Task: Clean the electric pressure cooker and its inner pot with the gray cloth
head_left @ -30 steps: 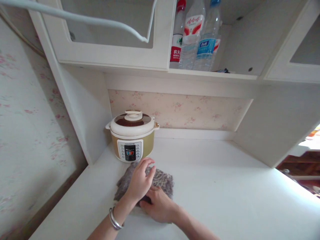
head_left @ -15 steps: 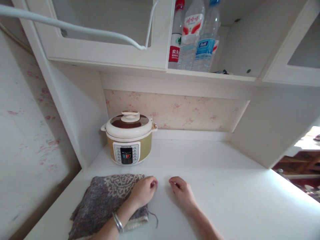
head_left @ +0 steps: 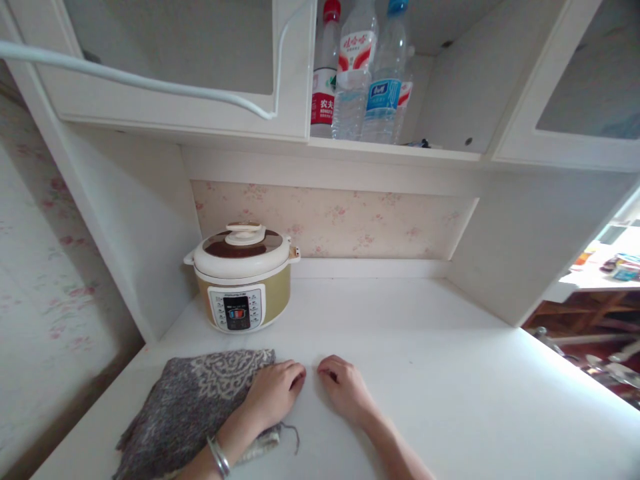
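Note:
A grey knitted cloth (head_left: pixel 190 407) with a pale pattern lies flat on the white counter (head_left: pixel 425 373) at the near left. My left hand (head_left: pixel 273 393), a silver bangle on its wrist, rests on the cloth's right edge with the fingers curled in. My right hand (head_left: pixel 343 387) lies on the bare counter just right of it, fingers also curled under, apart from the cloth. Whether either hand pinches anything is not visible. A loose thread trails from the cloth's near right corner.
An olive and white electric cooker (head_left: pixel 241 280) stands at the back left against the cabinet wall. Three water bottles (head_left: pixel 357 73) stand on the shelf above. A white cable (head_left: pixel 150 83) crosses the cupboard door. The counter's right edge drops off towards a cluttered room.
The cloth has gone from a small bundle in front of the cooker to lying spread out at the near left. Both hands have drawn back and apart, and the view has shifted slightly right.

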The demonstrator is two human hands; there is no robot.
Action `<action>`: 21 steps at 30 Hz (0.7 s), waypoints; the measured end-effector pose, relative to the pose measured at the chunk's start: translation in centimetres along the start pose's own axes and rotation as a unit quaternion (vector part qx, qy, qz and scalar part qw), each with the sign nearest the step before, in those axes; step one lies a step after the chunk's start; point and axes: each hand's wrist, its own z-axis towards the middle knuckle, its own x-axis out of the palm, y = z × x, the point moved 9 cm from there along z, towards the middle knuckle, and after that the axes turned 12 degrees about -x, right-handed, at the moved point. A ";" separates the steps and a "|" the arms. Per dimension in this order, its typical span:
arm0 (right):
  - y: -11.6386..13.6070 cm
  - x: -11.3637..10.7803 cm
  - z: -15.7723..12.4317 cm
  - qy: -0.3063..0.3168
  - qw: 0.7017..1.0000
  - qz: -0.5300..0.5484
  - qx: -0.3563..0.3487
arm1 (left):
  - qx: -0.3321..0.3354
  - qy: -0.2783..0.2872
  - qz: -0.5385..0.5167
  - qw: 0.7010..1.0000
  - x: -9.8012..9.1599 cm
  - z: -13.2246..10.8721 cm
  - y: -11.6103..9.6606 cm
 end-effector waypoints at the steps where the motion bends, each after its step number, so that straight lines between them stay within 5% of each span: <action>1: -0.1 0.1 0.0 0.001 1.000 -0.001 0.000 | 0.002 -0.003 0.007 1.000 0.0 0.0 0.0; 21: 0.0 0.0 0.0 0.006 1.000 -0.002 -0.003 | 0.029 -0.022 0.030 0.999 0.1 -0.3 -0.2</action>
